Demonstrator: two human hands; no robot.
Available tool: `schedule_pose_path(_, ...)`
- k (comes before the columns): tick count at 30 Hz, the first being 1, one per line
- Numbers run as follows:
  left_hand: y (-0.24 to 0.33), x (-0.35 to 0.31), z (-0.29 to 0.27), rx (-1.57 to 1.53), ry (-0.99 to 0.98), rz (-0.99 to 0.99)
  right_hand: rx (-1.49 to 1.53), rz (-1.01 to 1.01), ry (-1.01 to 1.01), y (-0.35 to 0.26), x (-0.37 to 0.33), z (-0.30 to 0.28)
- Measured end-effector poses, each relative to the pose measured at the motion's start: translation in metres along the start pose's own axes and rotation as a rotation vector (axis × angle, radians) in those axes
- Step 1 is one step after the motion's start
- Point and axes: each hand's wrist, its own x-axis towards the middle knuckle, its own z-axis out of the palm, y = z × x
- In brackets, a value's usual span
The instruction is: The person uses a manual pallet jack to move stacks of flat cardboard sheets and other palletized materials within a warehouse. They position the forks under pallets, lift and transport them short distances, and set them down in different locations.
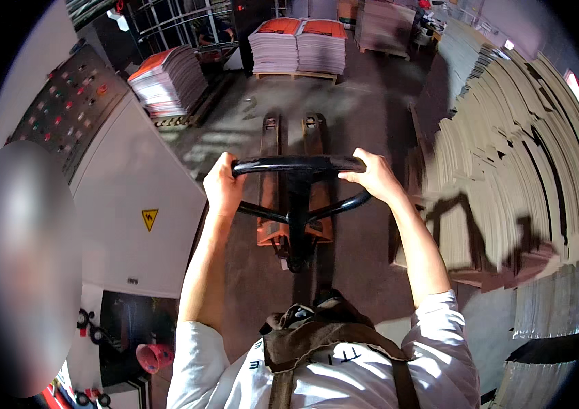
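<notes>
Both my hands are closed round the black loop handle [296, 164] of a pallet jack. My left hand [223, 184] wraps the handle's left corner, and my right hand [374, 175] grips the right corner. Beyond the handle lie the pallet jack's two orange forks [317, 198], low over the floor and pointing away from me. No pallet rests on them. The handle's lower braces meet at a black shaft [297, 235] between my forearms.
Ahead stand stacked printed sheets [296, 51] on a pallet, with another stack [167, 78] to its left. A white cabinet [136, 184] with a control panel [65, 102] flanks my left. Tall stacks of cardboard [507, 157] line the right. A blurred shape [24, 273] fills the left edge.
</notes>
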Motion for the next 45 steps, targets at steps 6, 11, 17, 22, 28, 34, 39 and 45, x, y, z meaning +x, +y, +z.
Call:
schedule_pose_path(6, -0.037, 0.111, 0.081, 0.017, 0.014, -0.001, 0.065, -0.077, -0.009, 0.055, 0.152, 0.002)
schedule_pose_path(11, -0.089, 0.191, 0.136, 0.077, 0.03, -0.016, 0.131, -0.115, -0.063, 0.076, 0.27, 0.007)
schedule_pose_path(17, -0.132, 0.301, 0.214, 0.092, 0.071, 0.026, 0.05, -0.138, -0.061, 0.125, 0.408, 0.012)
schedule_pose_path(22, -0.174, 0.389, 0.267, 0.077, 0.066, 0.046, -0.055, -0.12, -0.076, 0.151, 0.513, 0.013)
schedule_pose_path(28, -0.211, 0.481, 0.329, 0.052, 0.041, 0.073, 0.021, -0.103, -0.025, 0.174, 0.621, 0.017)
schedule_pose_path(34, -0.26, 0.571, 0.389, 0.006, 0.0, 0.087, -0.023, -0.079, -0.033, 0.206, 0.729, 0.021)
schedule_pose_path(39, -0.293, 0.634, 0.435, 0.009, 0.024, 0.087, -0.046, -0.11, -0.026, 0.218, 0.81, 0.023)
schedule_pose_path(45, -0.328, 0.709, 0.476, -0.019, -0.016, 0.028, -0.031, -0.133, -0.005, 0.24, 0.896, 0.033)
